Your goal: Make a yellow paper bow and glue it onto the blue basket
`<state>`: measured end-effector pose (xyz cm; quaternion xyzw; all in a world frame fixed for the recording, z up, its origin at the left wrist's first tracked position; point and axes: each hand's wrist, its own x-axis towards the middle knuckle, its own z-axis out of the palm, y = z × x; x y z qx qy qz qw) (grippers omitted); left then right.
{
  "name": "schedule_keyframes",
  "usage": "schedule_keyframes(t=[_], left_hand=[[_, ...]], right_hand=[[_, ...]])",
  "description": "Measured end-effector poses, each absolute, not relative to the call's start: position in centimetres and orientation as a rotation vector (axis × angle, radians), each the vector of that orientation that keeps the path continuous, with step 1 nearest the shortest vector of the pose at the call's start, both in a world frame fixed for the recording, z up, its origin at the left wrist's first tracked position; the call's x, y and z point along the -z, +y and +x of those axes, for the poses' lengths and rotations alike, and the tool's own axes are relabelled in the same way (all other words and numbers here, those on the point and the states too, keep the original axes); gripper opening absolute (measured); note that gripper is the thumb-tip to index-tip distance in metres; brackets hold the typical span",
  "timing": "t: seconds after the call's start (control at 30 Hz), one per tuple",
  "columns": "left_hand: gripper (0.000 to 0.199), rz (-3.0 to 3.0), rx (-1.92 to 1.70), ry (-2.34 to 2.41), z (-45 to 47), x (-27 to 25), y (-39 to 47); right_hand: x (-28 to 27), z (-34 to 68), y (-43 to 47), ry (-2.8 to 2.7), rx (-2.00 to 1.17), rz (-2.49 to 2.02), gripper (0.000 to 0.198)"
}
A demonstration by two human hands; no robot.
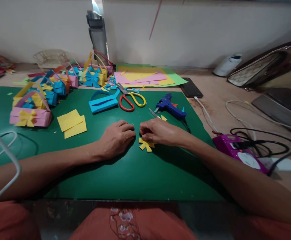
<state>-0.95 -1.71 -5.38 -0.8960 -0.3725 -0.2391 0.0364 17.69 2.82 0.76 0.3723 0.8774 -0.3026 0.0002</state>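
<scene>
My right hand [157, 131] is closed in a pinch at the upper edge of a yellow paper bow [146, 145], covering part of it. The bow lies on the green mat [105, 181]. To the left, my left hand [117, 138] rests palm down with curled fingers; whatever is under its fingertips is hidden. Beyond my right hand are a small blade [154, 113], a yellow paper scrap [163, 118] and a blue glue gun [170, 106]. Two yellow paper squares [73, 123] overlap left of my left hand. Scissors [132, 100] with red and yellow handles lie beside a blue paper bag [103, 102].
Several small paper bags [30, 115] with handles and bows stand at the left. Coloured paper sheets [147, 78] and a grey bottle [97, 38] are at the back. A phone [191, 87], a purple power box [240, 153] and cables are at the right.
</scene>
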Motion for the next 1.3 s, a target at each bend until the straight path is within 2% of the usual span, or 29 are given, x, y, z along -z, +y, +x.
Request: schedule_keyframes(t=[0.13, 0.23, 0.3, 0.4, 0.5, 0.57, 0.67, 0.73, 0.83, 0.97, 1.07, 1.17, 1.3], left_hand=[[0.026, -2.783, 0.793, -1.153, -1.0, 5.5, -1.7], [0.022, -2.83, 1.007, -1.232, -1.0, 5.4, -1.7], [0.021, -2.855, 1.284, -1.431, -1.1, 5.1, -1.7], [0.032, -2.879, 1.829, -1.86, -1.1, 4.5, -1.5], [0.045, -2.846, 2.386, -2.069, -0.9, 4.3, -1.3], [0.051, -2.802, 2.563, -2.161, -0.6, 4.3, -1.3], [0.053, -2.741, 2.527, -2.385, 0.0, 4.1, -1.5], [0.045, -2.759, 2.429, -2.472, 0.3, 3.7, -1.6], [0.021, -2.87, 2.277, -2.436, 0.4, 3.3, -1.8], [0.02, -2.929, 2.221, -2.414, 0.2, 3.2, -1.6], [0.019, -3.004, 2.231, -2.477, 0.1, 3.1, -1.2], [0.02, -3.175, 2.149, -2.478, -0.1, 3.0, -1.0], [0.019, -3.427, 1.936, -2.487, -0.3, 2.9, -0.9]], right_hand=[[-0.6, 17.9, 2.9, 2.729, 1.161, 1.225, 0.02], [-0.4, 18.0, 3.2, 2.679, 1.413, 1.32, 0.016], [-0.1, 18.1, 3.3, 2.64, 1.604, 1.434, 0.013], [0.4, 18.1, 3.4, 2.58, 1.894, 1.668, 0.01], [1.0, 18.0, 3.0, 2.45, 2.177, 1.859, 0.014], [1.4, 17.9, 2.6, 2.331, 2.334, 1.916, 0.018], [1.7, 17.5, 1.9, 2.188, 2.492, 1.945, 0.021], [1.8, 17.3, 1.4, 2.134, 2.552, 1.948, 0.023], [1.9, 17.0, 0.9, 2.104, 2.595, 1.927, 0.027], [1.8, 16.8, 0.6, 2.154, 2.563, 1.914, 0.031], [1.3, 17.1, 0.8, 2.414, 2.4, 2.016, 0.031], [0.8, 17.4, 1.3, 2.792, 2.056, 2.027, 0.03], [0.4, 17.7, 1.4, 2.804, 1.88, 1.808, 0.021]])
